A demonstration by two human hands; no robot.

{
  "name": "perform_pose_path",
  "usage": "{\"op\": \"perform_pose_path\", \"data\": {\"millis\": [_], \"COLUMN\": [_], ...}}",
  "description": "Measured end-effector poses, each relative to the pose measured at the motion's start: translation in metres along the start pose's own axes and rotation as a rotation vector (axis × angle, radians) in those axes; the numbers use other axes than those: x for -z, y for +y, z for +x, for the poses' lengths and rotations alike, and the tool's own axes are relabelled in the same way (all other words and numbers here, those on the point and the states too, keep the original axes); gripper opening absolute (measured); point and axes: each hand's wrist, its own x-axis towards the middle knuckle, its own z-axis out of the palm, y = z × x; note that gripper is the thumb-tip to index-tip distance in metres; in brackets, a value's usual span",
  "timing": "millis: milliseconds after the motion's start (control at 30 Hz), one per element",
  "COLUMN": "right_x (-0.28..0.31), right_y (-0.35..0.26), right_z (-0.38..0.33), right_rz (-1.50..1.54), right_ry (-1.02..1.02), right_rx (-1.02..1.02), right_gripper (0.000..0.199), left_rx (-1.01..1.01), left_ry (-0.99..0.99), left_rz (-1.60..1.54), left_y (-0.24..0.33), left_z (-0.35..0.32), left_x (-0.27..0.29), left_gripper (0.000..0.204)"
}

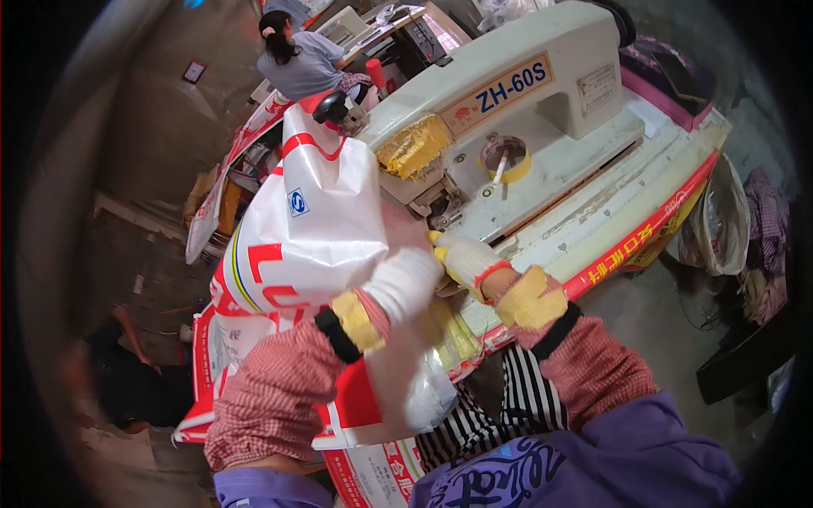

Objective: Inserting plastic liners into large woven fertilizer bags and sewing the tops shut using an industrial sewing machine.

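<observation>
A large white woven sack [330, 207] with red print bulges up at the left of a grey-white industrial sewing machine [508, 80]. My left hand [406, 279], in a white glove smeared by motion, lies against the sack's right side; its fingers cannot be made out. My right hand [468, 261], in a white glove with yellow fingertips, is closed just below the machine's needle area [440, 199]. Its fingers are curled toward the sack's edge, and what they pinch is hidden. Both wrists carry yellow bands over red checked sleeves.
A roll of yellow tape [515, 168] sits on the machine bed. More printed sacks [360, 394] hang over the front below my arms. Another person [301, 59] sits at a table at the back left. A white bag [720, 220] hangs at the table's right side.
</observation>
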Motion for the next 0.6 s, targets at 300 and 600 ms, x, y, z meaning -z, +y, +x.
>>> {"op": "perform_pose_path", "data": {"millis": [300,600], "right_x": [-0.066,-0.116], "right_y": [-0.015,-0.004], "right_z": [-0.047,0.035], "right_rz": [-0.965,-1.668], "right_ry": [0.129,0.291], "right_rx": [0.351,0.931], "right_gripper": [0.048,0.030], "left_rx": [-0.041,0.429], "left_ry": [0.191,0.762], "left_rz": [0.511,0.287], "left_y": [-0.102,-0.022], "left_z": [-0.039,-0.264], "left_x": [-0.082,0.079], "left_gripper": [0.009,0.021]}}
